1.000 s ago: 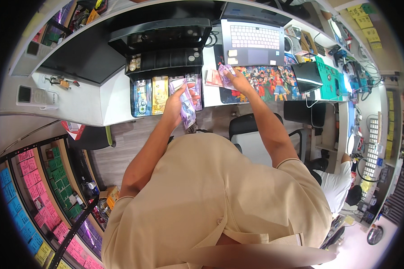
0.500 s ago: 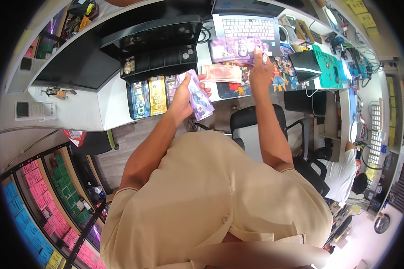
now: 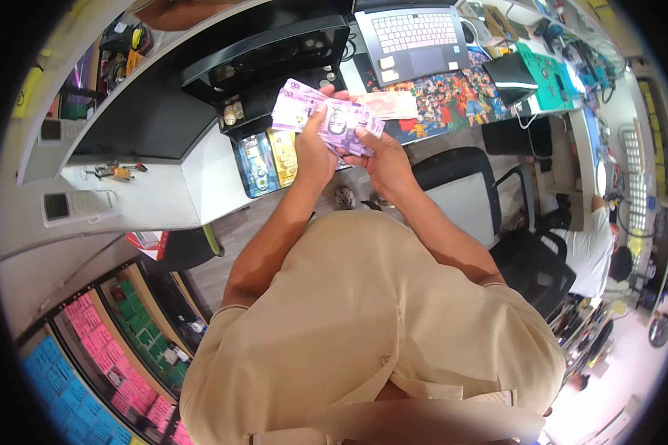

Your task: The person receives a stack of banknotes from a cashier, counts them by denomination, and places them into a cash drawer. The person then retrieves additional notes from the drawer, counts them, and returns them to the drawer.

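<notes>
In front of me, over the desk edge, both hands grip a fanned bundle of purple banknotes [image 3: 341, 122]. My left hand [image 3: 315, 152] closes round its left part, thumb on top. My right hand [image 3: 386, 165] pinches the lower right end. Just beyond the bundle lie reddish-orange banknotes [image 3: 393, 104] on a colourful illustrated desk mat [image 3: 453, 100]. To the left stands a black cash box [image 3: 256, 59] with its lid raised and coins [image 3: 232, 113] in a compartment. Blue banknotes [image 3: 256, 167] and yellow banknotes [image 3: 283, 156] lie in its front slots, partly covered by my left hand.
Behind the mat sits an open laptop [image 3: 416, 44]. A black monitor [image 3: 148, 111] and a white handheld device [image 3: 78, 206] are at the left. Office chairs [image 3: 460, 193] stand below the desk on the right, near a person in a white shirt [image 3: 590, 256].
My right hand has come left and nearer from the laptop, bringing its purple banknotes against those in my left hand. The two bunches now overlap, and the whole view has shifted slightly.
</notes>
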`<state>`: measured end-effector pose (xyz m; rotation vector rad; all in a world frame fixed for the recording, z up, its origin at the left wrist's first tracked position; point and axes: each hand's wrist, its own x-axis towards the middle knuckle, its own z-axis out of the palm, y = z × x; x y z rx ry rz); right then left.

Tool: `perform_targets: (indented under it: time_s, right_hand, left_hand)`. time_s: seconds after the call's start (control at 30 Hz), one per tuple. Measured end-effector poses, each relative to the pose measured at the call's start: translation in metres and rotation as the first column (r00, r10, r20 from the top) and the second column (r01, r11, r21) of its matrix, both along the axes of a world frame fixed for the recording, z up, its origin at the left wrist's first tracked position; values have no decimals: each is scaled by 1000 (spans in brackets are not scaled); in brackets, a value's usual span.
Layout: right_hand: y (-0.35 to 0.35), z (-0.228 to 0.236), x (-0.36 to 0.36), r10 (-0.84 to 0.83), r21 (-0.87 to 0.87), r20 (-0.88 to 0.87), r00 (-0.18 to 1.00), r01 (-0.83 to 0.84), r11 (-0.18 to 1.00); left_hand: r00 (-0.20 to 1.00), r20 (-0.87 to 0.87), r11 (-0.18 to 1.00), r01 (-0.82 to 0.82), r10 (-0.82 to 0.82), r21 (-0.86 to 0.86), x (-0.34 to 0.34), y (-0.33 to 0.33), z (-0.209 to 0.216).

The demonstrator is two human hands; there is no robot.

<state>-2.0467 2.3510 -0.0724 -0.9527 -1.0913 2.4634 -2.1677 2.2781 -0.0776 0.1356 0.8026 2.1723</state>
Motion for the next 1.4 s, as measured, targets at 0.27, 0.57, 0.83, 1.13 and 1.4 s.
perform_targets:
  time_s: [0.27, 0.57, 0.83, 1.13, 1.4]
  right_hand:
    - [-43, 17, -19, 12, -219, -199, 980, -57, 974]
    - [-93, 24, -1, -239, -183, -218, 946, 201, 962]
    - [-123, 28, 34, -431, -174, -266, 862, 397, 901]
    - [-134, 33, 100, -599, -171, -329, 730, 578, 798]
    - [-159, 30, 195, -607, 939, -203, 768, 329, 101]
  left_hand:
    - [951, -283, 993, 115, -122, -39, -40, -52, 27]
    - [849, -322, 889, 456, -418, 48, -48, -66, 35]
    - [869, -462, 981, 192, -175, -11, -10, -50, 65]
    - [797, -245, 816, 577, -553, 38, 97, -60, 56]
    - [709, -72, 711, 688, -702, -146, 149, -41, 27]
